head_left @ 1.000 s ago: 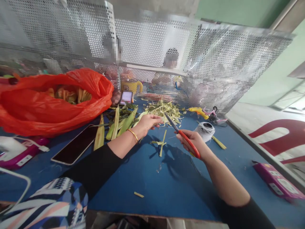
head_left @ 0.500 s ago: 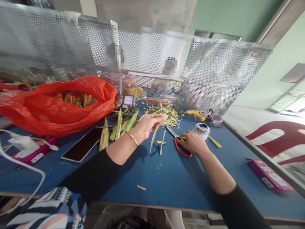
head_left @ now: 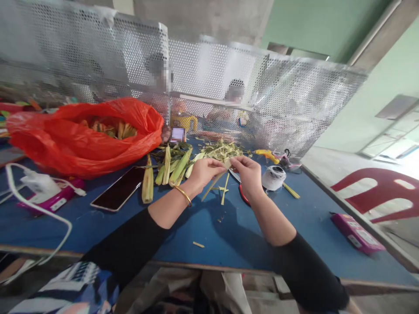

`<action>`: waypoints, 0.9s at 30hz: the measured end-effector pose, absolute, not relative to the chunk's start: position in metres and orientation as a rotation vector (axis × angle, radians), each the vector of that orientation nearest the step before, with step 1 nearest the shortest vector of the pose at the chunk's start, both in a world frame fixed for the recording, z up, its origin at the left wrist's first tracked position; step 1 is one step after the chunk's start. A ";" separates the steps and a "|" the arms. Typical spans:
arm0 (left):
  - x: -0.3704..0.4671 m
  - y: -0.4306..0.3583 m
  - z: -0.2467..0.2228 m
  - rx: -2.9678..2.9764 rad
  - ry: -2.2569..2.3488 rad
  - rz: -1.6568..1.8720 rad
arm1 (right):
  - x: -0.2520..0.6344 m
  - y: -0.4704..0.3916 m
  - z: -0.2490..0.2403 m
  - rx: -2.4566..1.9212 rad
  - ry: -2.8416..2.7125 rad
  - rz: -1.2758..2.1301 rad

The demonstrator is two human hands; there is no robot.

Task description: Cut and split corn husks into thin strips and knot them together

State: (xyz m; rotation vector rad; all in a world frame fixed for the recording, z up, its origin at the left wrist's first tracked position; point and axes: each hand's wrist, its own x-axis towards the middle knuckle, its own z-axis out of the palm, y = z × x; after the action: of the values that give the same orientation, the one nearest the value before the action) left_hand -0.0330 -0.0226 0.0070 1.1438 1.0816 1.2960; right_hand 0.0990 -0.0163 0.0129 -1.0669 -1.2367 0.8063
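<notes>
A pale strip of husk (head_left: 227, 163) is pinched between my left hand (head_left: 206, 171) and my right hand (head_left: 248, 172), whose fingertips nearly meet. Its narrow tail hangs down below my left fingers. Under it, thin green-yellow pieces (head_left: 223, 190) lie crossed on the blue table (head_left: 209, 226). Red-handled scissors (head_left: 243, 195) rest partly hidden behind my right hand. A heap of shredded husk (head_left: 222, 149) sits just beyond both hands, and longer green husks (head_left: 179, 168) lie to the left.
A red plastic bag (head_left: 131, 152), a phone (head_left: 119, 189) and a purple power strip (head_left: 55, 198) occupy the left. On the right are a white spool (head_left: 273, 179), a yellow glue gun (head_left: 267, 155) and a purple box (head_left: 356, 233). People sit behind the perforated metal screen (head_left: 209, 65).
My right hand has left the scissors and moved up and left to the husk strip. The scissors stay on the table. The view has shifted slightly.
</notes>
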 end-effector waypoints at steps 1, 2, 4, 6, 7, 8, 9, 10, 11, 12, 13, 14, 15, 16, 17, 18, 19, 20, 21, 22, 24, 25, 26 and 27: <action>-0.034 -0.022 0.007 1.183 1.111 1.245 | 0.102 -0.016 0.012 -1.052 -1.222 0.764; -0.034 -0.022 0.006 1.226 1.130 1.188 | 0.105 -0.015 0.011 -1.039 -1.207 0.734; -0.035 -0.022 0.004 1.317 1.144 1.086 | 0.113 -0.014 0.009 -1.031 -1.179 0.709; -0.037 -0.021 0.000 1.413 1.147 1.018 | 0.120 -0.012 0.010 -1.036 -1.163 0.694; -0.038 -0.019 -0.003 1.461 1.153 1.010 | 0.123 -0.012 0.011 -1.034 -1.150 0.672; -0.039 -0.017 -0.005 1.505 1.163 1.019 | 0.127 -0.011 0.012 -1.021 -1.132 0.628; -0.040 -0.014 -0.008 1.549 1.184 1.050 | 0.129 -0.011 0.014 -0.994 -1.108 0.558; -0.041 -0.012 -0.010 1.581 1.209 1.089 | 0.132 -0.012 0.017 -0.954 -1.081 0.458; -0.042 -0.009 -0.011 1.594 1.256 1.159 | 0.134 -0.013 0.019 -0.909 -1.057 0.335; -0.043 -0.008 -0.011 1.585 1.319 1.256 | 0.136 -0.016 0.021 -0.865 -1.047 0.197; -0.042 -0.008 -0.010 1.554 1.376 1.364 | 0.137 -0.019 0.022 -0.827 -1.063 0.057; -0.041 -0.010 -0.007 1.499 1.420 1.465 | 0.139 -0.022 0.023 -0.795 -1.112 -0.075; -0.040 -0.014 -0.004 1.443 1.425 1.533 | 0.139 -0.026 0.023 -0.776 -1.196 -0.187; -0.038 -0.019 0.001 1.387 1.356 1.531 | 0.140 -0.030 0.021 -0.765 -1.314 -0.277; -0.036 -0.024 0.006 1.316 1.262 1.453 | 0.139 -0.033 0.019 -0.756 -1.452 -0.343; -0.033 -0.030 0.010 1.255 1.151 1.337 | 0.138 -0.035 0.016 -0.746 -1.597 -0.389; -0.032 -0.035 0.014 1.183 1.049 1.229 | 0.136 -0.036 0.013 -0.734 -1.735 -0.417; -0.030 -0.040 0.016 1.098 0.961 1.119 | 0.134 -0.037 0.009 -0.721 -1.856 -0.430; -0.029 -0.042 0.018 1.016 0.891 1.055 | 0.131 -0.037 0.005 -0.706 -1.953 -0.434; -0.029 -0.044 0.018 0.954 0.851 1.041 | 0.129 -0.036 0.002 -0.690 -2.023 -0.434; -0.031 -0.042 0.016 0.867 0.819 1.059 | 0.124 -0.033 -0.002 -0.675 -2.091 -0.439; -0.032 -0.040 0.015 0.839 0.818 1.083 | 0.123 -0.032 -0.003 -0.678 -2.096 -0.456; -0.033 -0.038 0.013 0.818 0.821 1.102 | 0.122 -0.031 -0.003 -0.688 -2.092 -0.484; -0.034 -0.036 0.012 0.802 0.826 1.115 | 0.122 -0.030 -0.003 -0.703 -2.084 -0.517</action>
State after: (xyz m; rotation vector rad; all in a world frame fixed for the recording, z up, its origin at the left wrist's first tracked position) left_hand -0.0341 -0.0364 0.0123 0.8019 0.8258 1.1154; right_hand 0.1216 -0.0295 -0.0027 -0.7026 -2.0842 -0.5173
